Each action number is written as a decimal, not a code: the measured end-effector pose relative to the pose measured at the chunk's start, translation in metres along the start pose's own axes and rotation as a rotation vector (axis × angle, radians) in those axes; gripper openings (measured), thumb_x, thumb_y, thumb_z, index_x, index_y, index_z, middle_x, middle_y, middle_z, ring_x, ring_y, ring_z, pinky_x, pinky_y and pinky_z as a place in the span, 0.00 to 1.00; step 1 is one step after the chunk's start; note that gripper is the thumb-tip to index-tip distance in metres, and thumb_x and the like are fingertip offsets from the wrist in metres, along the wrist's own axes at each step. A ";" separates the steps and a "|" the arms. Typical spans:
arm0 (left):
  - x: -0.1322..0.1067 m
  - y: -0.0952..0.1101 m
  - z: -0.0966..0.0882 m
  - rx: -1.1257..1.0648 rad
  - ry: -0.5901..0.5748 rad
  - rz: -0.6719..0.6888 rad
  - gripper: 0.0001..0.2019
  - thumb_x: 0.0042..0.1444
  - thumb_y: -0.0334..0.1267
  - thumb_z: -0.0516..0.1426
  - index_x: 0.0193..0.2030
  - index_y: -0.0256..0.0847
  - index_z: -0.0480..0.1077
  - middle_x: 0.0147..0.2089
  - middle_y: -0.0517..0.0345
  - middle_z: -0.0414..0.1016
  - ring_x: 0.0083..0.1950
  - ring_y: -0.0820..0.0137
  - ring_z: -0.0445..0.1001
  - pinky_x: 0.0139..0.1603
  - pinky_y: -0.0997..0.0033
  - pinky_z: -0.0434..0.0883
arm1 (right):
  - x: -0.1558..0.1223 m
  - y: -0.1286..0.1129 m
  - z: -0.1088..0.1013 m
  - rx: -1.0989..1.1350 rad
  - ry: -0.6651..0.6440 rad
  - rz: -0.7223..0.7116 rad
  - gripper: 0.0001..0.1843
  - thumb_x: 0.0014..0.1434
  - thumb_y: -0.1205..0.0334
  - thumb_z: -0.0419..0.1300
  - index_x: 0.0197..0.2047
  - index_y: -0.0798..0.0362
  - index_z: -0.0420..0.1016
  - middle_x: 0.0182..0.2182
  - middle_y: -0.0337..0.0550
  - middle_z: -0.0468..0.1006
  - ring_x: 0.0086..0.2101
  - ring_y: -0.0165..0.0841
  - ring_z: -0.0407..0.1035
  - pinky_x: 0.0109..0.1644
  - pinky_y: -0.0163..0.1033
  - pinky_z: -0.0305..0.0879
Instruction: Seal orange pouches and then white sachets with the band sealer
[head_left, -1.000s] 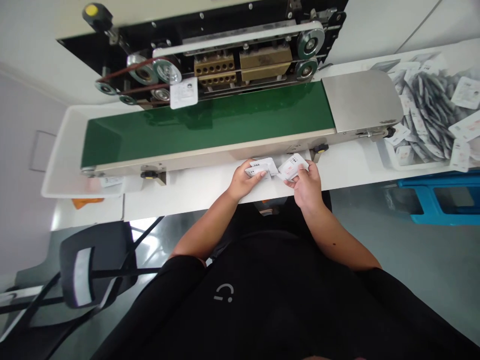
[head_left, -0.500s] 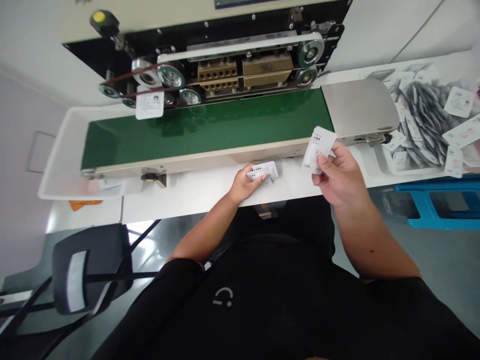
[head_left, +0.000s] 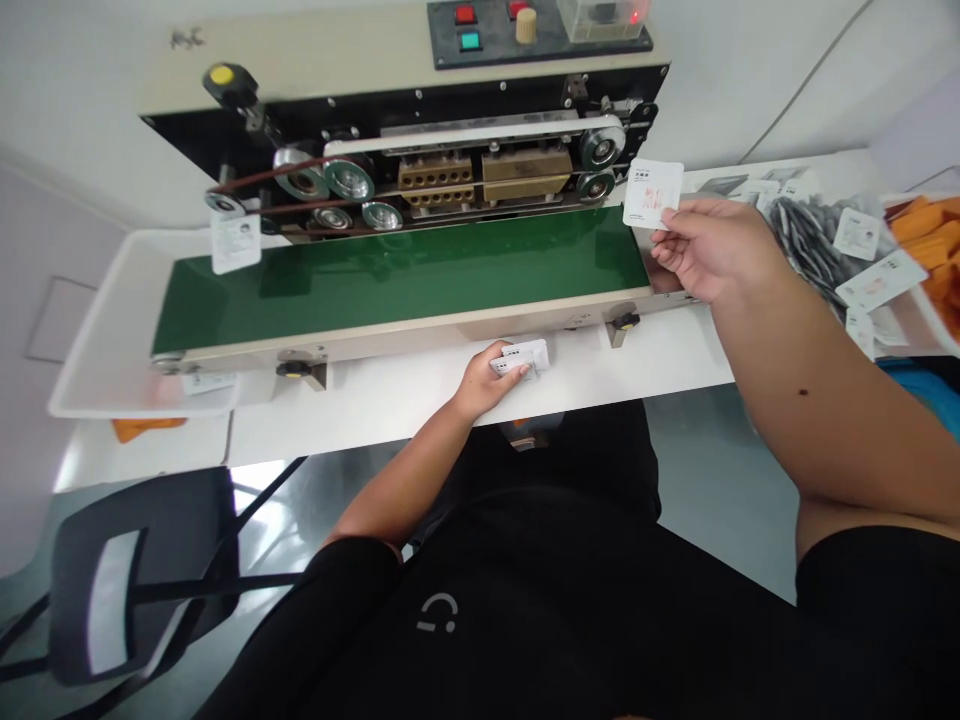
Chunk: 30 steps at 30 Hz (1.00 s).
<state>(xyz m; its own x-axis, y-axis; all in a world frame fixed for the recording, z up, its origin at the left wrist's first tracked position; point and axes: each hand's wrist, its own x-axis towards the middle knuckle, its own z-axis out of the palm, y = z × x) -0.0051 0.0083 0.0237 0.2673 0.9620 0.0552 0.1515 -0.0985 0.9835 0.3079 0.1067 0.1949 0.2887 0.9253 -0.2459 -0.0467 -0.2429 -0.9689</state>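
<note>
My right hand (head_left: pixel 701 240) pinches a white printed sachet (head_left: pixel 651 192) by its lower right corner, holding it up near the right end of the sealing machine's rollers. Low over the white table, my left hand (head_left: pixel 487 380) is closed around a few overlapping sachets (head_left: pixel 534 354). Between my hands and the machine runs a green conveyor belt (head_left: pixel 405 278). Another sachet (head_left: pixel 236 241) hangs from the rollers at the belt's left end. The band sealer (head_left: pixel 315 85) has brass blocks and metal pulleys along its front.
A white bin (head_left: pixel 82 375) stands under the belt's left end. At the right lies a heap of sachets (head_left: pixel 806 245) in a tray, with orange pieces (head_left: pixel 926 240) beyond it. A black chair (head_left: pixel 165 530) is at the lower left. Buttons and a knob (head_left: pixel 526 25) top the machine.
My right hand has raised its sachet up and to the right, toward the machine's right end. The sachet in the rollers has travelled left. My left hand has barely moved; the view has shifted.
</note>
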 end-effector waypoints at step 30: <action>0.002 0.007 0.000 0.037 -0.045 0.054 0.19 0.58 0.54 0.67 0.39 0.40 0.73 0.35 0.57 0.74 0.36 0.69 0.71 0.38 0.71 0.68 | -0.130 0.153 0.052 -0.239 -0.148 -0.298 0.14 0.63 0.51 0.67 0.47 0.50 0.80 0.37 0.45 0.78 0.31 0.31 0.72 0.33 0.38 0.73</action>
<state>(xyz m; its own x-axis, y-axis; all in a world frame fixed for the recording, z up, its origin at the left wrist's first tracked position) -0.0039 0.0094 0.0303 0.3184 0.9427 0.0997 0.1709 -0.1606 0.9721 0.2132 -0.0351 0.0774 0.1147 0.9931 0.0263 0.2468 -0.0028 -0.9691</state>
